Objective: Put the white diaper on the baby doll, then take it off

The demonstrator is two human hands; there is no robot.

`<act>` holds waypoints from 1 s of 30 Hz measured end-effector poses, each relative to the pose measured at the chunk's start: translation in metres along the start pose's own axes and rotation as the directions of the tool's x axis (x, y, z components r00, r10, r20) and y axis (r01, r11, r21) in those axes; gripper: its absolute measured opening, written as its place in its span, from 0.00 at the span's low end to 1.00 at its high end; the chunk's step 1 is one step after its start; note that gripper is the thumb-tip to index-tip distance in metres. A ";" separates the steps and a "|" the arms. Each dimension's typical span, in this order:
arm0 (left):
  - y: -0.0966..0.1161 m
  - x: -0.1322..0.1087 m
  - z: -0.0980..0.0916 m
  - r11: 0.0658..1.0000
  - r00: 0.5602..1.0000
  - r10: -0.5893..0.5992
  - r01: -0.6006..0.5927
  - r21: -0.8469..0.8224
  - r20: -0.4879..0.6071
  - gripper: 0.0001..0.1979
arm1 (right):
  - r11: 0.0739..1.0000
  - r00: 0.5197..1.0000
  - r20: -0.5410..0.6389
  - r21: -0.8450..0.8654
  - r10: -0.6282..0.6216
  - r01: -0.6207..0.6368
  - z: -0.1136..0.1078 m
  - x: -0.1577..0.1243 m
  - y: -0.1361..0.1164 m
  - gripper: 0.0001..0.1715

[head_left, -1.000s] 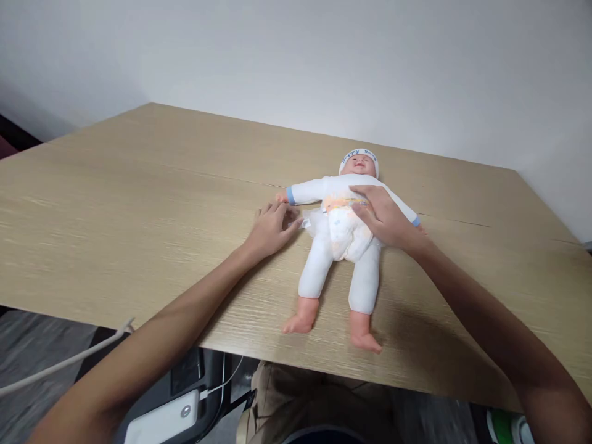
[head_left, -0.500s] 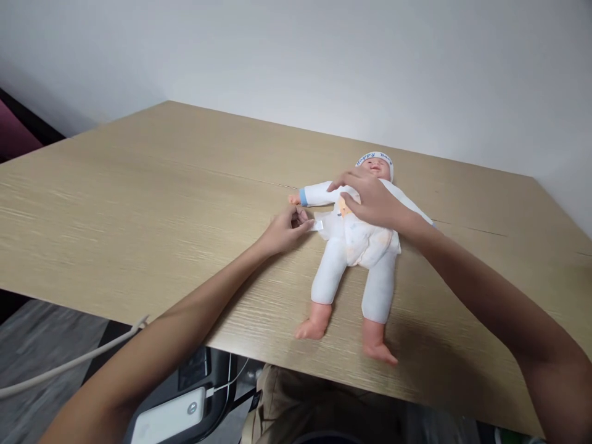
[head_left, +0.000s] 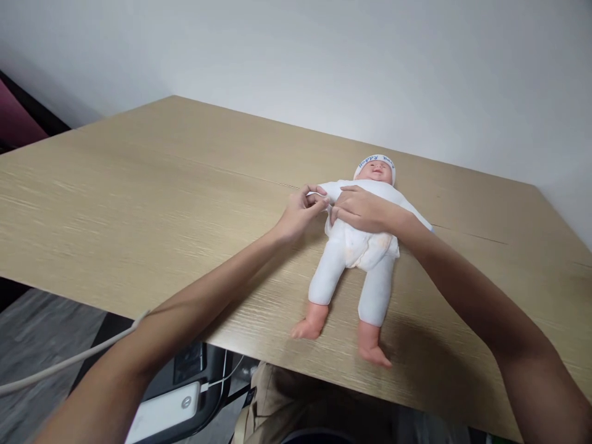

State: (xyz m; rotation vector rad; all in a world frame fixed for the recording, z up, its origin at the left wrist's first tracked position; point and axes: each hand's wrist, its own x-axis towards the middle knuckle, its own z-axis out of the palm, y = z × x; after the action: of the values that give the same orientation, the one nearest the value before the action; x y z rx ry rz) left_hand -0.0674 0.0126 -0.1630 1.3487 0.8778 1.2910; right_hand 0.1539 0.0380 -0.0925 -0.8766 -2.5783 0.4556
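Observation:
A baby doll (head_left: 342, 271) in white clothes and a white headband with blue lettering lies on its back, feet towards me. Around its hips is a diaper (head_left: 363, 243) with pale orange patterns. At the doll's waist, on the left side of the picture, my left hand (head_left: 308, 209) pinches the diaper's side tab, lifted close to the belly. My right hand (head_left: 363, 208) lies across the doll's belly with the fingers stretched over the diaper's front, touching it and hiding its upper edge. The doll's arm on that side is partly hidden behind my left hand.
The doll rests on a wide wooden table (head_left: 185, 203) against a white wall (head_left: 324, 68). Below the near edge, a white power bank (head_left: 164, 410) with a cable lies on a black surface. A pale cord (head_left: 69, 364) runs at the lower left.
My left hand has moved up and right, bringing the diaper tab from out at the side to the doll's waist. My right hand has come down from the chest onto the diaper's front.

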 end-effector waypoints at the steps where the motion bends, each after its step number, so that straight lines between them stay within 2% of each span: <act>1: 0.002 0.001 0.006 1.000 1.000 0.010 -0.010 -0.006 0.007 0.18 | 1.000 1.000 -0.001 -0.011 -0.008 0.008 -0.004 -0.005 0.000 0.20; 3: 0.005 0.002 0.019 1.000 1.000 0.011 -0.010 -0.017 0.021 0.16 | 1.000 0.995 -0.095 -0.025 0.013 -0.016 -0.011 -0.018 -0.002 0.23; 5: 0.008 0.003 0.031 0.999 1.000 -0.006 0.007 -0.034 0.030 0.14 | 0.997 0.966 -0.249 -0.015 0.076 -0.082 -0.016 -0.030 -0.005 0.23; 7: 0.012 0.004 0.041 0.999 0.999 -0.022 0.024 -0.047 0.044 0.13 | 0.989 0.938 -0.315 0.025 0.143 -0.143 -0.016 -0.038 -0.010 0.24; 10: 0.016 0.006 0.051 0.998 0.995 -0.042 0.046 -0.043 0.087 0.12 | 0.967 0.944 -0.231 0.159 0.235 -0.201 -0.011 -0.044 -0.015 0.29; 13: 0.018 0.007 0.051 0.999 0.993 -0.027 0.029 -0.018 0.114 0.08 | 0.938 0.945 -0.177 0.262 0.276 -0.226 -0.005 -0.043 -0.017 0.29; 17: 0.008 0.007 0.042 0.998 0.992 0.053 -0.055 0.008 0.110 0.12 | 0.935 0.919 -0.222 0.221 0.326 -0.278 0.002 -0.039 -0.012 0.23; 21: -0.010 0.005 0.030 0.970 0.990 0.130 -0.140 0.197 0.059 0.17 | 0.935 0.924 -0.208 0.224 0.322 -0.275 0.003 -0.040 -0.005 0.18; 23: -0.018 0.004 0.026 0.951 0.986 0.141 -0.160 0.264 0.089 0.18 | 0.930 0.930 -0.182 0.250 0.318 -0.269 0.001 -0.042 -0.004 0.18; 26: -0.026 0.007 0.023 0.952 0.982 0.137 -0.167 0.257 0.129 0.20 | 0.932 0.930 -0.195 0.253 0.313 -0.261 -0.002 -0.043 -0.002 0.15; 30: -0.029 0.010 0.024 0.948 0.985 0.127 -0.156 0.278 0.119 0.20 | 0.923 0.921 -0.202 0.269 0.333 -0.274 -0.002 -0.042 0.002 0.09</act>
State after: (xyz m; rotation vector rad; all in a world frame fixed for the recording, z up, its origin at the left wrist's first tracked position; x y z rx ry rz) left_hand -0.0382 0.0239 -0.1866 1.7172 0.9382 1.2251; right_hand 0.1870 0.0131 -0.1017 -1.1731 -2.1178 0.6808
